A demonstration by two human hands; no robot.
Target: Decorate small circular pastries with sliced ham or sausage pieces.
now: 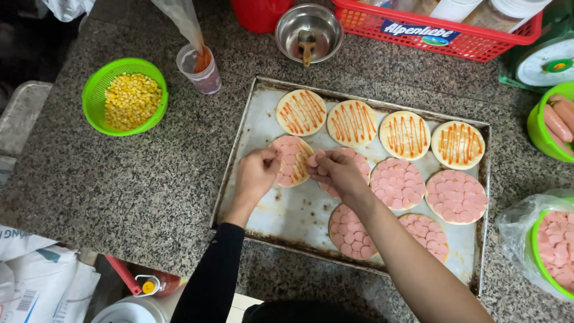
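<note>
Laying pink sausage slices, pinched in my right hand, edge-to-edge on the round sauced dough base at 10 o'clock of the tray; left hand w/ fingertips closed on the base's rim.

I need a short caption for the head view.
Both hands lay sausage slices on a small dough round in a metal tray.

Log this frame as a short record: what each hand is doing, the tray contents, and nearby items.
left hand: on a half-covered dough round, placing sausage slices
right hand: holds sausage slices beside the same round
tray: four rounds with sauce stripes only, five fully covered in slices
nearby: green basket of corn, steel bowl, red basket
</note>
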